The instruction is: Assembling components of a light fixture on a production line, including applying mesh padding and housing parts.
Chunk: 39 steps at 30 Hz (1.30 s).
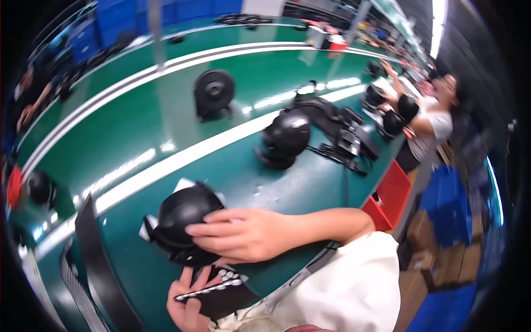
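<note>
A glossy black rounded housing [191, 213] sits on the green bench in front of me, with white pieces showing behind its edges. My right hand [240, 235] comes across from the right and cups its near right side, fingers laid over the curve. Just below, my left hand [191, 301] pinches a black sheet [227, 301] between thumb and fingers. Small white pads [224, 279] line the sheet's upper part. Farther along the bench stands a similar black rounded housing [286, 138], beside a cluster of black parts with cords [348, 138].
A green conveyor [138, 122] runs beyond the bench, carrying a round black unit [214, 91] on a stand. Dark strips [102, 265] lie at left. To the right are a red bin [390, 196], cardboard boxes [442, 265] and a blue crate [445, 199]. A co-worker [434, 119] handles black housings.
</note>
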Tool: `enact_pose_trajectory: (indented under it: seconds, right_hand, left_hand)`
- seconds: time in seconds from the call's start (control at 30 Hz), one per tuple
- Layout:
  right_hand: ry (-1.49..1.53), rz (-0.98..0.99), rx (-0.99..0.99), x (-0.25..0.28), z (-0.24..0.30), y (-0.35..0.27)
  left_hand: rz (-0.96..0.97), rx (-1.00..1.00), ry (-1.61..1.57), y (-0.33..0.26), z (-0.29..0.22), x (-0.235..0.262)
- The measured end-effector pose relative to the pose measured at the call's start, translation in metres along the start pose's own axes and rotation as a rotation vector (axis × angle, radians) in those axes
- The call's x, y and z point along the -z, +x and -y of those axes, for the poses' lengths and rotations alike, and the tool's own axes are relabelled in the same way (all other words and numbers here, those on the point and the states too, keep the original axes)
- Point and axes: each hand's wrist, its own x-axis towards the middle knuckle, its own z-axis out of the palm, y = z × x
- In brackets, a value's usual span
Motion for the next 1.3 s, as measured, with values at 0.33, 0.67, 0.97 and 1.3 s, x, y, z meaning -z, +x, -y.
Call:
enact_pose_trajectory:
  seconds: [0.33, 0.67, 0.97, 1.3]
  right_hand:
    - [0.809, -0.128, -0.518, -0.002, 0.033, 0.012]
    - [0.888, -0.119, -0.543, -0.016, 0.03, 0.033]
    - [0.459, -0.05, -0.335, 0.007, 0.024, 0.042]
    - [0.124, -0.203, -0.002, -0.007, 0.03, 0.021]
  left_hand:
    - [-0.344, -0.488, 0.616, 0.007, 0.003, -0.001]
    - [-0.219, -0.413, 0.549, 0.004, -0.014, 0.018]
    - [-0.116, -0.612, 0.794, 0.006, -0.018, 0.017]
    - [-0.102, -0.563, 0.9, 0.004, -0.011, 0.012]
